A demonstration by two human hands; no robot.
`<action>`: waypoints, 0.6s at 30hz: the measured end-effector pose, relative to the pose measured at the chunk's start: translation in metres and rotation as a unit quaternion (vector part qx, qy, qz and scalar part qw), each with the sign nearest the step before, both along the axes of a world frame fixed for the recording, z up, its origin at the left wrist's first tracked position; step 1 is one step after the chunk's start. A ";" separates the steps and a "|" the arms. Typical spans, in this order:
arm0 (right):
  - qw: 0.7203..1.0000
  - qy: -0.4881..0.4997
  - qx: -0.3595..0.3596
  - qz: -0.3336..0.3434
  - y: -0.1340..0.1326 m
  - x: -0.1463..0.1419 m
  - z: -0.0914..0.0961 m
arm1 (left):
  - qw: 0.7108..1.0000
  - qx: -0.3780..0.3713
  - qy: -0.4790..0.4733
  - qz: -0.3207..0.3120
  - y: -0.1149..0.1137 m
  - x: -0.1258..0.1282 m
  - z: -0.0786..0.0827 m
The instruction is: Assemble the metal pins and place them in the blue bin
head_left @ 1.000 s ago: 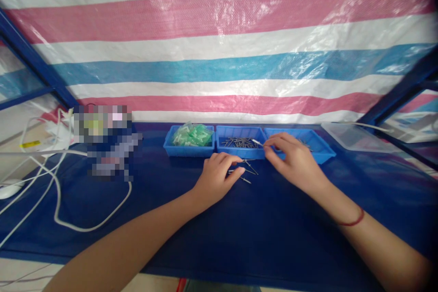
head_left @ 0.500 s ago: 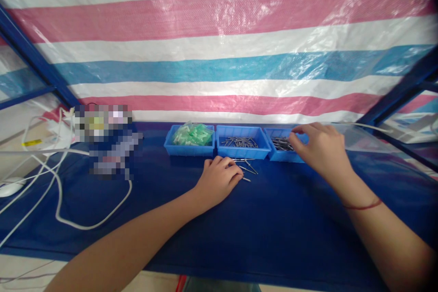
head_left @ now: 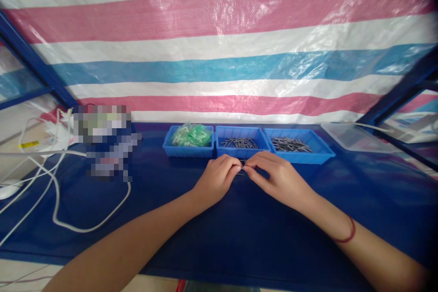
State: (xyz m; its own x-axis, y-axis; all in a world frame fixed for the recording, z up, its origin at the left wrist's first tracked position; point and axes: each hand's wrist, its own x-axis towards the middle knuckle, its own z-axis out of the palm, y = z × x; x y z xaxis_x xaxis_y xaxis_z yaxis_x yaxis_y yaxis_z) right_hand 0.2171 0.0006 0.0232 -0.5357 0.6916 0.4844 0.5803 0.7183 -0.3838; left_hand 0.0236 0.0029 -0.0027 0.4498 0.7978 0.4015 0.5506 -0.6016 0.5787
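Observation:
My left hand [head_left: 217,175] and my right hand [head_left: 278,175] meet fingertip to fingertip over the table, just in front of the middle bin [head_left: 242,150]. Both are closed in a pinch, thumb against forefinger. Whatever sits between the fingertips is too small and too covered to make out. Beneath and behind the fingers, a few thin silver metal pins [head_left: 241,174] lie on the table, mostly hidden. More slim metal pins [head_left: 241,142] fill part of the middle bin. Darker slim metal pieces [head_left: 291,144] are heaped in the right bin [head_left: 299,158].
The left blue bin [head_left: 188,151] holds green-and-white small pieces in clear plastic. A clear plastic sheet or lid [head_left: 352,138] lies at the back right. White cables [head_left: 58,210] and a white mouse [head_left: 9,190] occupy the left. Striped sheeting [head_left: 219,68] hangs behind the blue table [head_left: 219,237].
My right hand has moved left from over the right bin to meet my left hand's fingertips. The left hand has stayed nearly in place, its fingertips now slightly higher.

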 end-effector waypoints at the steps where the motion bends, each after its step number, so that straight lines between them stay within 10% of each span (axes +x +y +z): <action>1: 1.000 -0.001 -0.009 0.000 0.001 0.000 0.000 | 1.000 0.002 -0.007 -0.001 0.000 0.000 -0.001; 10: 0.997 0.020 -0.067 -0.019 0.001 -0.003 -0.007 | 0.994 0.010 -0.103 0.036 0.000 0.001 0.000; 18: 0.986 0.115 -0.115 -0.024 -0.003 -0.011 -0.010 | 0.952 -0.154 -0.263 0.034 0.002 0.003 -0.002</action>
State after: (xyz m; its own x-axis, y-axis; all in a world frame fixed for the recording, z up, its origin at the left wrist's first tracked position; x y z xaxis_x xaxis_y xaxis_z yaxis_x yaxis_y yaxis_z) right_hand 0.2061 -0.0027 0.0135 -0.3942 0.8189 0.4172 0.4893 0.5713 -0.6590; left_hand 0.0265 0.0048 -0.0046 0.1950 0.9341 0.2990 0.1667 -0.3320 0.9284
